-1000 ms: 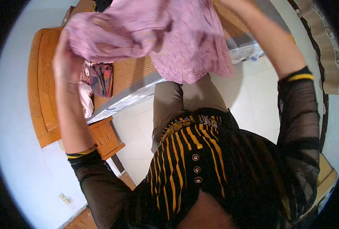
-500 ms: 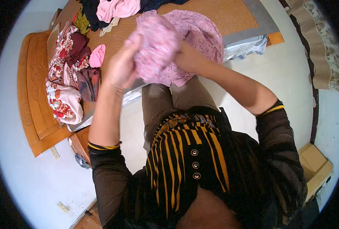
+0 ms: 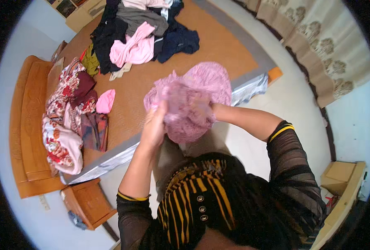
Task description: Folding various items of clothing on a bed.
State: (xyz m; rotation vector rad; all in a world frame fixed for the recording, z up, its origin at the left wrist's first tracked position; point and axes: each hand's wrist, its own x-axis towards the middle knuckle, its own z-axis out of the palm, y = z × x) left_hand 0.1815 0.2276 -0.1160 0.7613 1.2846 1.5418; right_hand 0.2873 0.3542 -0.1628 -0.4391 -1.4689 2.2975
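Note:
A pink garment with a fine floral print (image 3: 188, 125) hangs bunched up between my two hands, over the near edge of the bed and in front of my legs. Its far part spreads onto the bed mat; the folds hide what kind of garment it is. My left hand (image 3: 155, 125) is closed on its left side, thumb lying along the cloth. On the other side my right hand (image 3: 215, 111) reaches into the folds and holds the cloth, its fingers mostly covered and blurred.
The bed mat (image 3: 130, 96) bears a heap of dark clothes (image 3: 178, 43) with a pink piece (image 3: 135, 46) on top. Floral bedding (image 3: 64, 141) and a small pink cloth (image 3: 105, 101) lie near the wooden headboard (image 3: 28, 137). A nightstand (image 3: 89, 204), curtain (image 3: 314, 46) and cardboard box (image 3: 337, 177) stand around.
My view has tilted up, showing more of the bed and heap. Both hands have come lower and nearer my body, and the bunched garment has opened out and hangs looser.

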